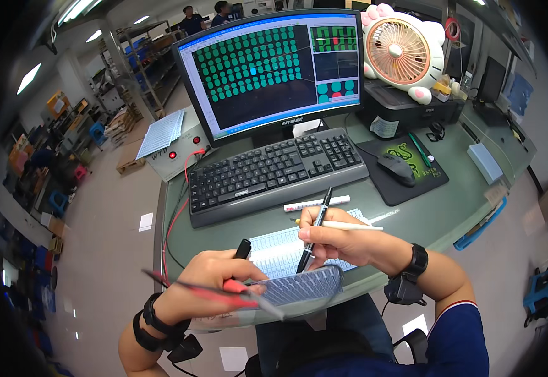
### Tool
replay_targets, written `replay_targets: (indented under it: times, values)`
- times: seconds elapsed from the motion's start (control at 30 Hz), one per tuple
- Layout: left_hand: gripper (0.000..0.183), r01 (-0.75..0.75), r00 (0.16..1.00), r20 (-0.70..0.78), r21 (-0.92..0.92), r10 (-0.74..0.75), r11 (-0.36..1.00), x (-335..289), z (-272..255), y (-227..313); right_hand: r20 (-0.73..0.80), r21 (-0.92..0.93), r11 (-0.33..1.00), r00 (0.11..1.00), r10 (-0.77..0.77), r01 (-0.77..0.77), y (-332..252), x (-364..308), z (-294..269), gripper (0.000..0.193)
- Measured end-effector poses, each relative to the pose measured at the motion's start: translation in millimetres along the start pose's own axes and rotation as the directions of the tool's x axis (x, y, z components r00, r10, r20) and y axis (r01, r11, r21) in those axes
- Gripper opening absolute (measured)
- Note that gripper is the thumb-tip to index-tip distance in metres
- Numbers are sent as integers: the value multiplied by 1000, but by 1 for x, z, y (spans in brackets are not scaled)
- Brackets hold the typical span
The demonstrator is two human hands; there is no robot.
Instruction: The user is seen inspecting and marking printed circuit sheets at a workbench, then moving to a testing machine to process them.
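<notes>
Marking or checking the panel (299, 290) seems the step in hand; the next move likely calls for a steady edge. The right grip (343, 242) pinches a slim black pen (315, 232) and a smooth white stick (356, 225); the left grip (211, 276) closes on the panel, thin-looking, bluish, finely patterned, over the counter's (406, 220) near edge

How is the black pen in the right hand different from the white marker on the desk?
The black pen is held at a steep slant in the right hand; the white marker lies on the desk. The pen is mostly black, the marker mostly white. Both are long and thin.
</notes>
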State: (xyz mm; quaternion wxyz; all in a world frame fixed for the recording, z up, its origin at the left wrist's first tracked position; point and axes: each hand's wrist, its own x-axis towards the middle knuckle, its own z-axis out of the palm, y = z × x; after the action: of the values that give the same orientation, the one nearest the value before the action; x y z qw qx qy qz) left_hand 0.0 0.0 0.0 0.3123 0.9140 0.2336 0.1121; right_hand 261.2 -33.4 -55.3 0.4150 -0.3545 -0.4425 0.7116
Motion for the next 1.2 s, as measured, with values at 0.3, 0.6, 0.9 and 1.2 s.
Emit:
replay_targets:
  times: [0.3, 0.6, 0.9, 1.2]
  values:
    - [30, 467, 882, 275, -388, -383, 795, 37, 13, -63, -565, -134, 729, 552, -613, 672, 15, -14, -38, 21]
    - [35, 363, 908, 331, -305, -259, 880, 52, 23, -102, 154, -777, 425, 795, -587, 465, 50, -4, -16, 16]
    - [45, 308, 931, 295, -309, -217, 900, 51, 27, -112, 140, -809, 411, 817, -559, 420, 56, 8, -17, 17]
    - [38, 312, 926, 299, -270, -229, 911, 51, 28, -114, 169, -808, 399, 820, -547, 433, 56, 7, -18, 17]
